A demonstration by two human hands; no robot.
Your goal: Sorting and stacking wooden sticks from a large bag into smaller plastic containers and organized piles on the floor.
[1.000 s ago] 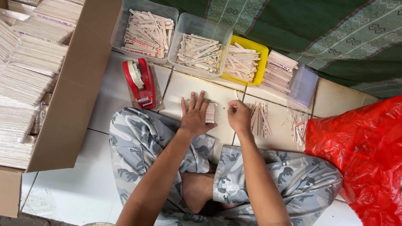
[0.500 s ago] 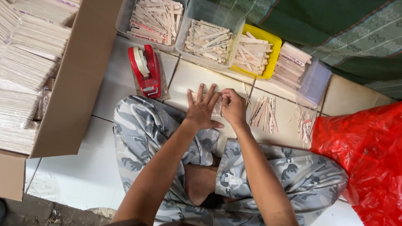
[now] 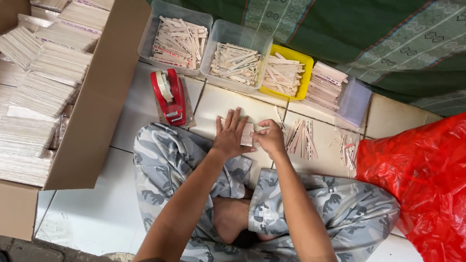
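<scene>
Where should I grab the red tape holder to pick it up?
Probably around the narrow middle of the red tape dispenser, coming straight down from above. It lies flat on the white floor tile with its long sides free, so fingers could close across its width. I'd steer clear of the lower end, where dispensers usually have a cutter.

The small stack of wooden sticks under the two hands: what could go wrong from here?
1. The small stack of sticks is held only by the left hand lying flat and the right hand pinching its end; it may fan apart if the pressure eases.
2. Loose sticks lie just beside the right hand and could get mixed in.
3. The red tape dispenser sits near the left hand, so a wide move might knock it.
</scene>
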